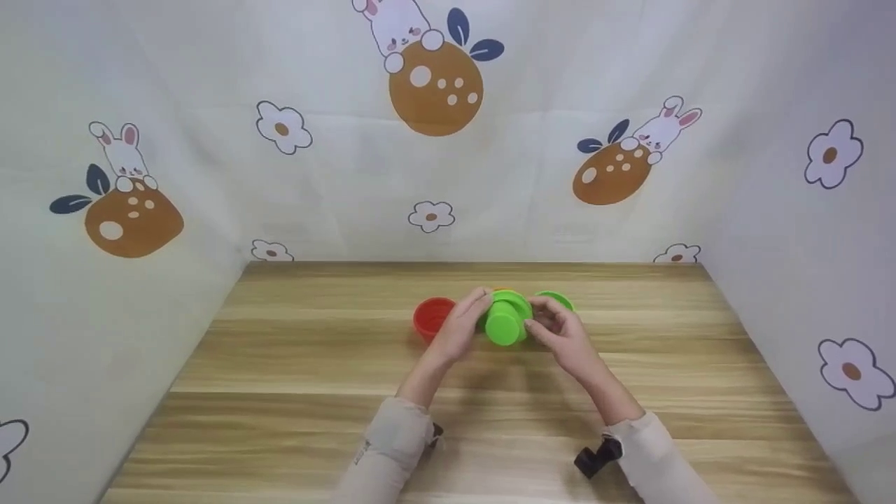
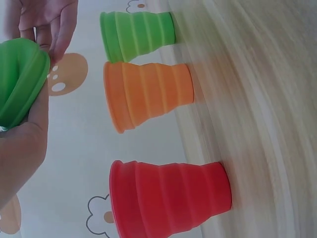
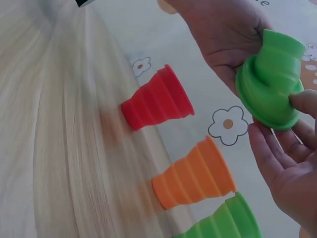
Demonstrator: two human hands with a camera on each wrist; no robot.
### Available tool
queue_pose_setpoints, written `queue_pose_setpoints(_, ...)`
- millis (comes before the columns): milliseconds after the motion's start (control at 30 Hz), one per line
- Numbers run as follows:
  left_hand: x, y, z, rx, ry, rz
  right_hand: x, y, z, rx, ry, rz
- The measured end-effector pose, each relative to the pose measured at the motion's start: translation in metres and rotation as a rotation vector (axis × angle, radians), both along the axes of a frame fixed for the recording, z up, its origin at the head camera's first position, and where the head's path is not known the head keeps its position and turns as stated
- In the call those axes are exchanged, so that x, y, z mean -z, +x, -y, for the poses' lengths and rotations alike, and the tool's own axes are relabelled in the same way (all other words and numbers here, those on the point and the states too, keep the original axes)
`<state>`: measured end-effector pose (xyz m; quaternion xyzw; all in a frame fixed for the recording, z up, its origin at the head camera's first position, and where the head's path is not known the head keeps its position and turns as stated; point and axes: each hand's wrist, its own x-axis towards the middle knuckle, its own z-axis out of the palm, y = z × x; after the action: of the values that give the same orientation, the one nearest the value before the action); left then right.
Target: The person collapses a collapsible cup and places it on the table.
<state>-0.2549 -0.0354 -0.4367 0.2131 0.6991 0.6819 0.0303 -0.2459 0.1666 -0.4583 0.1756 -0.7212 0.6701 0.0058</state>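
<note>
a rabbit-print cloth (image 1: 350, 189) backs a wood-grain tabletop (image 1: 294, 357).

Held cup (image 1: 503, 330), centre of head view, is solid bright green; in left wrist view, plain red cup (image 2: 168, 198) bottom centre, plain orange cup (image 2: 148, 94) mid-frame, second green cup (image 2: 138, 35) at top. Bench (image 1: 280, 364) is tan wood grain with darker brown streaks, sleeves (image 1: 392, 437) pale beige. Backdrop (image 1: 532, 182) is off-white, printed with orange-brown fruit (image 1: 435, 94), navy leaves (image 1: 458, 26), white pink-eared rabbits (image 1: 126, 155) and dark-outlined white flowers (image 1: 431, 217) with brown centres.
</note>
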Motion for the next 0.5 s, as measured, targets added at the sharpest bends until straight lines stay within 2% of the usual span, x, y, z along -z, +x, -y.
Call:
queue_pose_setpoints(200, 0.003, 0.001, 0.000, 0.021, 0.028, 0.027, -0.001, 0.001, 0.009, 0.152, 0.069, -0.081)
queue_pose_setpoints(333, 0.003, 0.001, 0.000, 0.028, 0.059, 0.044, -0.005, 0.002, 0.012, 0.209, 0.118, -0.141)
queue_pose_setpoints(500, 0.005, 0.004, 0.000, 0.014, 0.048, 0.038, -0.006, 0.005, 0.015, 0.266, 0.199, -0.251)
